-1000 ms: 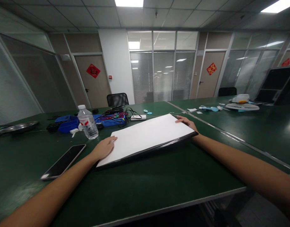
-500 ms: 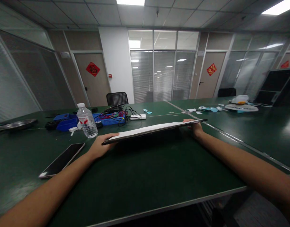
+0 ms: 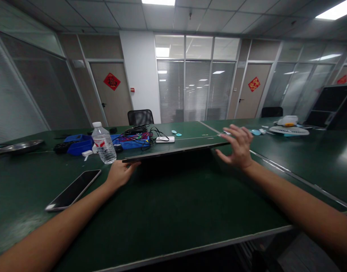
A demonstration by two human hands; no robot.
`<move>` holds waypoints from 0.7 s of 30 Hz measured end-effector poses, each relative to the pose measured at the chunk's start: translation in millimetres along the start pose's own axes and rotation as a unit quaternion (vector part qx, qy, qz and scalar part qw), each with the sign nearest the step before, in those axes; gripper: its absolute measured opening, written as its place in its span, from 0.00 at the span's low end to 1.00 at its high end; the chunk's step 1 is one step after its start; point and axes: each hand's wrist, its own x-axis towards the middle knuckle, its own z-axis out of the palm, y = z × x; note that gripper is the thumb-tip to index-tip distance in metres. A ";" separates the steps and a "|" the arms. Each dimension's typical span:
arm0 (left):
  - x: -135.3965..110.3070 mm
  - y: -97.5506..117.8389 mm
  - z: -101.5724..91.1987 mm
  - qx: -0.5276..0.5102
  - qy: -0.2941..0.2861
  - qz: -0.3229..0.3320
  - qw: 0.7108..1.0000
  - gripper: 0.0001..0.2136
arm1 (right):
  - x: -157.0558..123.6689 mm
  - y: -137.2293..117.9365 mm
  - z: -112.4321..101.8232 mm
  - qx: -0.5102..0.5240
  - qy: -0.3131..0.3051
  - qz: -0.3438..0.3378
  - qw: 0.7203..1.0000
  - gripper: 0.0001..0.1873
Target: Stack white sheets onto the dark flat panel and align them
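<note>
A thin dark flat board (image 3: 176, 151) is raised over the green table (image 3: 173, 211), seen almost edge-on, so its upper face is hidden. My left hand (image 3: 121, 174) is closed on its left corner, with the thumb along the underside. At the other end my right hand (image 3: 238, 145) is open, its fingers spread around the right corner; whether a finger touches the edge I cannot tell. Left of my left hand lies a black-screened phone (image 3: 74, 189). A clear water bottle (image 3: 105, 147) stands just behind that hand.
Blue bins (image 3: 78, 147) and a tangle of cables (image 3: 136, 136) sit behind the board, beside a white power strip (image 3: 165, 139). A metal dish (image 3: 23, 146) is far left. Rightward are a white grille-like object (image 3: 289, 130) and small scraps. A metal strip (image 3: 292, 175) crosses the table.
The board has tilted, so the white sheet seen on its top is now out of sight. My right hand has let go its grip and spread its fingers. My left hand keeps hold.
</note>
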 end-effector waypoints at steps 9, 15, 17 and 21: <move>-2.4 2.6 7.0 0.007 -0.021 0.001 1.000 0.22 | 29.7 -14.4 -11.0 0.052 -0.129 -0.104 0.985 0.09; -5.4 -5.7 24.3 0.019 -0.087 0.006 0.996 0.29 | 36.7 17.2 -69.1 -0.037 -0.158 -0.042 0.986 0.16; -5.4 -14.7 30.7 0.035 -0.096 0.009 0.995 0.33 | 33.9 29.4 -95.6 -0.099 -0.163 -0.031 0.981 0.21; -3.4 -29.7 39.2 0.078 -0.113 0.001 0.991 0.33 | 19.0 56.9 -145.2 -0.219 -0.156 0.003 0.963 0.35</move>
